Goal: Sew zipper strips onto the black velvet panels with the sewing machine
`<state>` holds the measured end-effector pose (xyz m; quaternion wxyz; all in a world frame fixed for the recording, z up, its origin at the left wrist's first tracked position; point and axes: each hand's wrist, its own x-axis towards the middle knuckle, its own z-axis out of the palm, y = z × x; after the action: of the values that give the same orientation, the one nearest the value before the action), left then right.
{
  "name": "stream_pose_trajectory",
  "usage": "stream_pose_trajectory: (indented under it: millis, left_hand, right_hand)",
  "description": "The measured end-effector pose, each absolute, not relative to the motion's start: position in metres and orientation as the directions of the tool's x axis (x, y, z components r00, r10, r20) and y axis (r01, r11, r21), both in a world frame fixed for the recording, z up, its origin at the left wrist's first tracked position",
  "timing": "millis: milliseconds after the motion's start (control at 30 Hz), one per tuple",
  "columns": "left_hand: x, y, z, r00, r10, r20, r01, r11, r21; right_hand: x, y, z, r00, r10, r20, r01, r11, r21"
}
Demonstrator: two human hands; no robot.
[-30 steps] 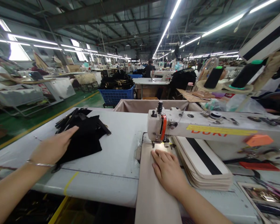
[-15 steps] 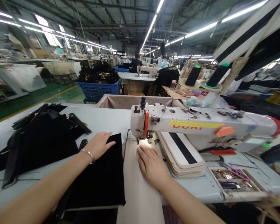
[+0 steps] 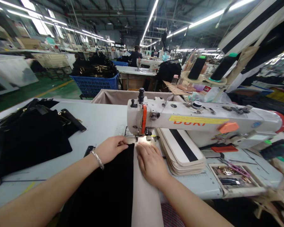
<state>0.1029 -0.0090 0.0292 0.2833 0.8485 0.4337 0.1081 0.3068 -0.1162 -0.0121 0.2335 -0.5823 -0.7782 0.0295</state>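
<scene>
My left hand, with a silver bracelet at the wrist, pinches the top edge of a black fabric panel close to the presser foot. The panel's right edge lies over a long beige fabric strip. My right hand rests flat on that strip, fingers stretched out towards the lit needle area. Its fingertips are just in front of the white sewing machine. The far end of the strip under the machine head is partly hidden by my fingers.
Beige panels with a black stripe are stacked right of the needle. Further right, a small tray holds metal fittings and purple-handled scissors. Black pieces with straps lie on the left. Behind the table stands a blue basket.
My left hand has moved right to the presser foot, bringing the black panel over the beige strip. My right hand stays on the strip. The view has shifted slightly.
</scene>
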Motion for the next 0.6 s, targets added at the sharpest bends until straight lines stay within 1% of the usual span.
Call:
stream_pose_trajectory:
  millis: [67, 167, 433, 600]
  left_hand:
    - [0.120, -0.003, 0.015, 0.550, 0.834, -0.054, 0.711, -0.434, 0.553]
    - [0.132, 0.007, 0.002, 0.525, 0.850, -0.028, 0.732, -0.435, 0.525]
    - [0.138, 0.013, 0.004, 0.508, 0.861, -0.026, 0.766, -0.438, 0.470]
    - [0.142, 0.015, 0.002, 0.486, 0.874, -0.016, 0.790, -0.432, 0.435]
  right_hand:
    - [0.308, -0.116, -0.012, -0.226, 0.919, 0.324, 0.887, 0.332, -0.322]
    - [0.308, -0.115, -0.012, -0.226, 0.923, 0.312, 0.886, 0.328, -0.327]
    - [0.308, -0.111, -0.009, -0.215, 0.940, 0.264, 0.886, 0.302, -0.352]
    - [0.307, -0.109, -0.007, -0.181, 0.952, 0.245, 0.904, 0.259, -0.339]
